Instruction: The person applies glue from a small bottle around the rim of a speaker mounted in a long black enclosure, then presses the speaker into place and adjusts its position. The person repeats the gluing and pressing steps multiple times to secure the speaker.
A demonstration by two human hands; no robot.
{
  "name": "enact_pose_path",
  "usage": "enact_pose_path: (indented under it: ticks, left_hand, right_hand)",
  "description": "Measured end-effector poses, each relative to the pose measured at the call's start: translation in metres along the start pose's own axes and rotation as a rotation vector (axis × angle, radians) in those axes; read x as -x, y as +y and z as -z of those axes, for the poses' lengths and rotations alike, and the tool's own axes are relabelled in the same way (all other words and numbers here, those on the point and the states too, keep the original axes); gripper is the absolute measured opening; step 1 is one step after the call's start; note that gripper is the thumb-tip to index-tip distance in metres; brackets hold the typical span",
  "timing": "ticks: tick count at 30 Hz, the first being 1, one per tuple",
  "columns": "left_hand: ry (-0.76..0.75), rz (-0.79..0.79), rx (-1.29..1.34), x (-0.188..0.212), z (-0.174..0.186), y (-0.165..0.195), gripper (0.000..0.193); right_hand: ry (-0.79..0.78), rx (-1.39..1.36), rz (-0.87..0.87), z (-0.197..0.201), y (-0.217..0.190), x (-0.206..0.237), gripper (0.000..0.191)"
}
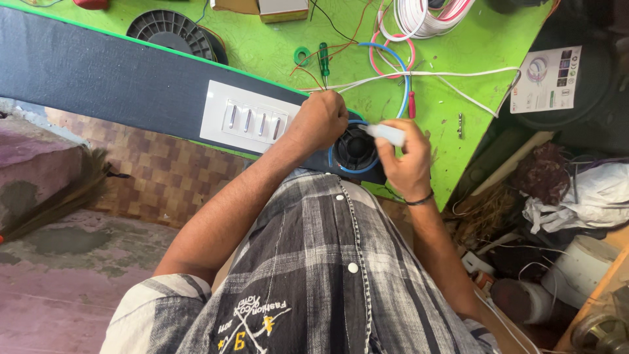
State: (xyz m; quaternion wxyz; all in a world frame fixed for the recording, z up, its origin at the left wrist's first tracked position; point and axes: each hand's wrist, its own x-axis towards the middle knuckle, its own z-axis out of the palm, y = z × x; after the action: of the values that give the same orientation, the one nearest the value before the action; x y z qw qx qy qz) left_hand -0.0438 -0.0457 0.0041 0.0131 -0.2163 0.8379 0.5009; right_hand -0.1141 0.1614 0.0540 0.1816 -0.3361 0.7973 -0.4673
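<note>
A round black fitting (354, 148), ribbed like a lamp holder or socket, sits in the right end of a long dark board (98, 75), and a blue wire (341, 165) loops round its lower edge. The board lies slantwise across the near edge of a bright green table (275, 49), so the fitting comes right under the person's chest and between both hands.

The left hand (321, 121) is just left of the fitting and above it, fingers curled and pressed together over the board's edge, apparently pinching the thin white wires (419, 73) that run off to the right; the fingertips are hidden, so what exactly they grip is uncertain. Held so, it would steady the wires close to the fitting. The right hand (406, 160) is immediately to the fitting's right, closed round a pale, translucent tool handle (386, 134) whose working end points left toward the fitting's rim, the tip lost against the dark plastic.

Left of the hands a white switch plate (246, 120) with four rockers is set into the board. Beyond it on the table lie a green-handled screwdriver (324, 60), a red-handled screwdriver (411, 105), a coil of white and pink cable (419, 16) and a black empty reel (171, 33).
</note>
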Motion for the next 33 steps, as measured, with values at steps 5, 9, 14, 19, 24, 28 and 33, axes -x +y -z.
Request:
enact_pose_path:
  ticks: [5,9,14,19,24,28,33]
  left_hand:
    - [-0.018,0.015,-0.021,0.001,0.002,0.0,0.012]
    - [0.014,-0.119,-0.018,0.009,0.004,0.001,0.012]
    - [0.05,-0.134,-0.012,0.016,0.005,0.004,0.013]
    - [0.024,-0.105,-0.031,0.011,0.001,-0.003,0.014]
    - [0.051,-0.083,-0.086,-0.003,-0.007,-0.009,0.015]
    - [0.022,-0.008,-0.096,-0.008,-0.009,-0.011,0.015]
    - [0.019,-0.021,-0.075,-0.007,-0.008,-0.011,0.015]
  right_hand:
    - [0.094,-0.698,-0.303,0.001,0.041,0.014,0.028]
    - [0.207,-1.091,-0.505,0.012,0.073,0.017,0.03]
    - [0.253,-1.236,-0.548,0.031,0.086,0.023,0.029]
    - [0.137,-0.826,-0.415,0.017,0.057,0.018,0.03]
    - [0.023,0.296,0.151,-0.002,0.004,0.005,0.036]
    - [-0.009,0.279,0.163,-0.009,-0.019,-0.009,0.036]
    - [0.046,0.309,0.153,-0.014,-0.021,-0.006,0.034]
